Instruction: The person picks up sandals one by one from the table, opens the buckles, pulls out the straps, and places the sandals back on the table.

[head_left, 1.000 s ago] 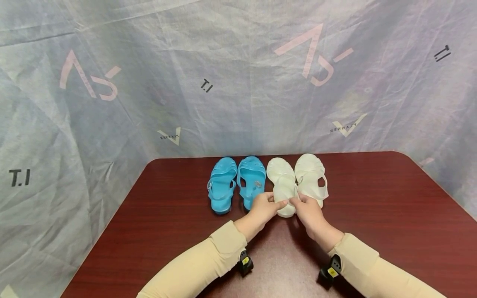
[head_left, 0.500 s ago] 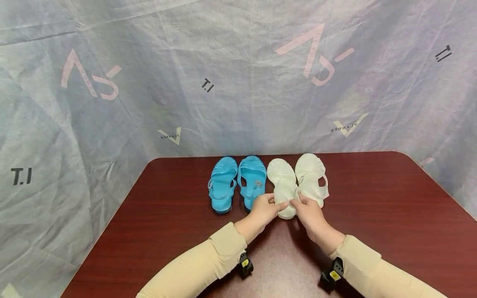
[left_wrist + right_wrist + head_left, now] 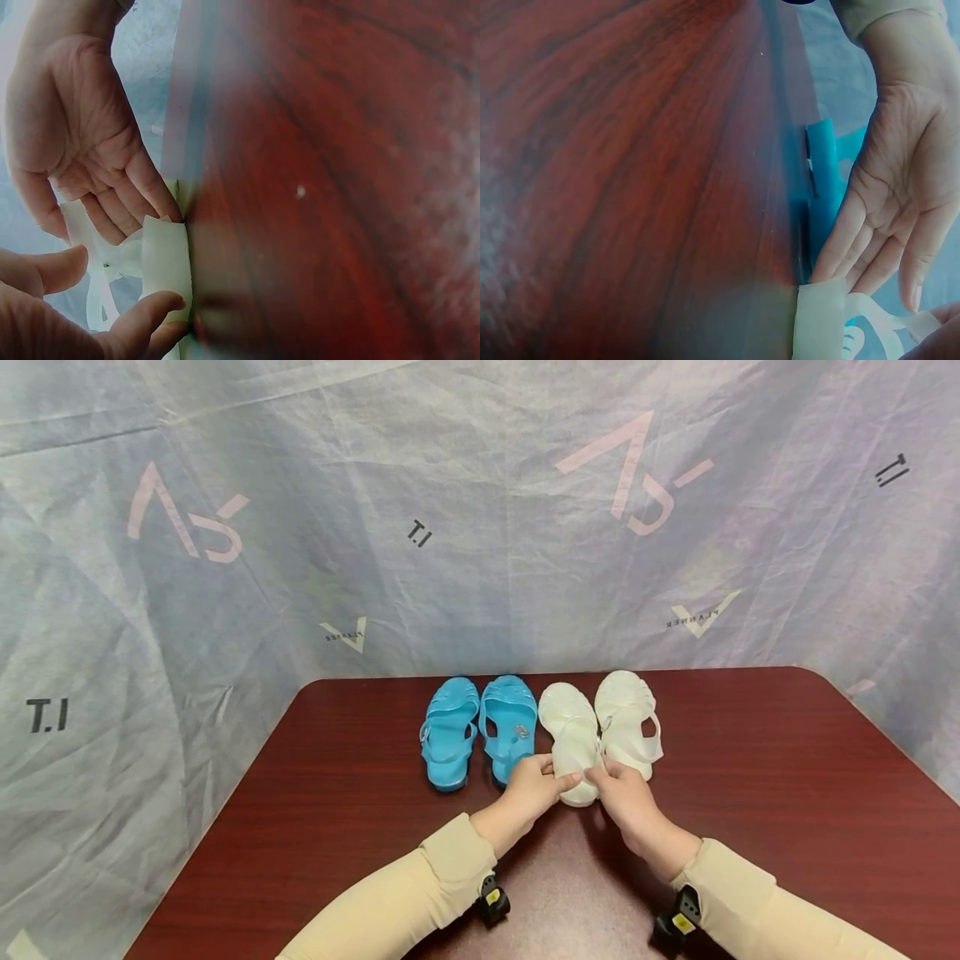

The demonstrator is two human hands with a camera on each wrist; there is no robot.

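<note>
In the head view two white sandals stand side by side at the back of the table. My left hand (image 3: 528,789) and right hand (image 3: 626,797) hold the left white sandal (image 3: 576,752) from both sides of its heel, thumbs at the strap. In the left wrist view, the strap (image 3: 79,225) and pale heel (image 3: 166,255) lie between both hands' thumbs and fingers. The right wrist view shows my left hand (image 3: 900,165) with fingertips right at the heel (image 3: 821,319). The other white sandal (image 3: 618,706) stands just right of the held one.
Two blue sandals stand to the left, the nearer one (image 3: 507,710) close beside my left hand, the other (image 3: 448,735) further left. All are on a dark red wooden table (image 3: 750,752). A grey printed cloth (image 3: 480,527) hangs behind its back edge.
Both hands have shifted slightly toward the person, and the left white sandal has slid back with them. The blue sandals and the right white sandal keep their places.
</note>
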